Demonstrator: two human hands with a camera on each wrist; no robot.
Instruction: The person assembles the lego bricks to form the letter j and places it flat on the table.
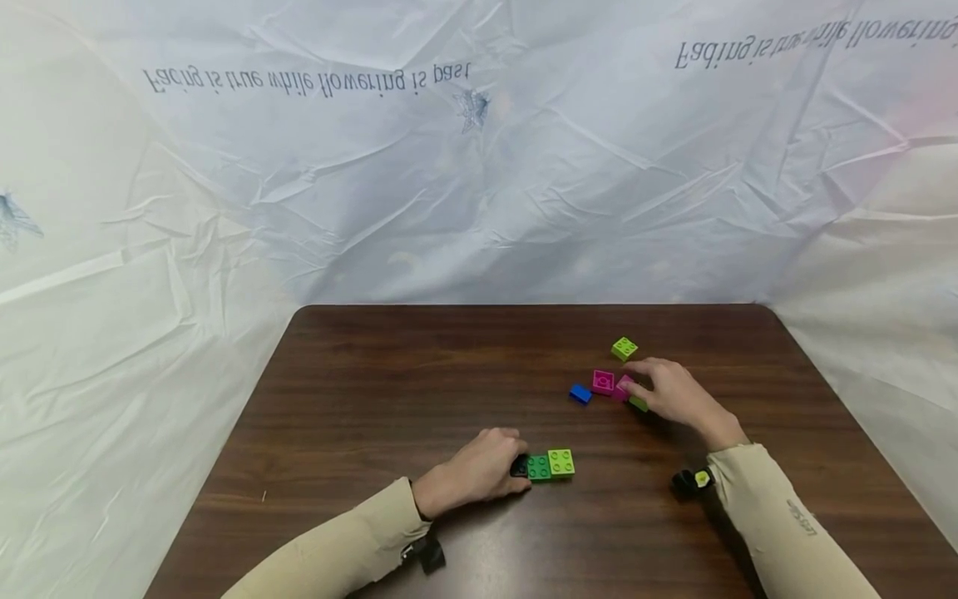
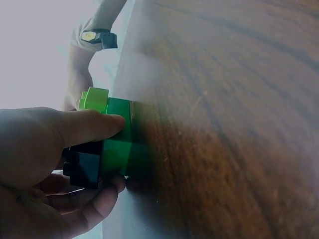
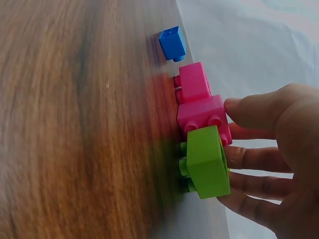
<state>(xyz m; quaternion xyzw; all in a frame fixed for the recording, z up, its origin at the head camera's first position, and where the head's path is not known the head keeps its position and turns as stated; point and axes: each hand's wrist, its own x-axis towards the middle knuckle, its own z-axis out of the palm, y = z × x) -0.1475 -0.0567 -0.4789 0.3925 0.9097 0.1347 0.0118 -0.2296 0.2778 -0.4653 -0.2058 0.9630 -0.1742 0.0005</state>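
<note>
In the head view my left hand (image 1: 482, 464) rests low near the table's middle. Its thumb and fingers grip a joined row of toy building bricks: a black brick (image 2: 84, 167), a green brick (image 1: 538, 467) and a lime brick (image 1: 561, 462). The left wrist view shows the thumb on one side of the green brick, fingertips on the other. Farther right, my right hand (image 1: 677, 395) reaches over a pink brick (image 3: 202, 113) and a lime-green brick (image 3: 207, 162). Its thumb tip meets the pink brick's edge, and the loosely bent fingers lie beside the lime-green one.
Next to the right hand's bricks lie another pink brick (image 1: 603, 382) and a small blue brick (image 1: 580, 393). A separate lime brick (image 1: 624, 349) sits farther back. Pale printed sheeting (image 1: 479, 191) hangs around the brown wooden table (image 1: 389, 358).
</note>
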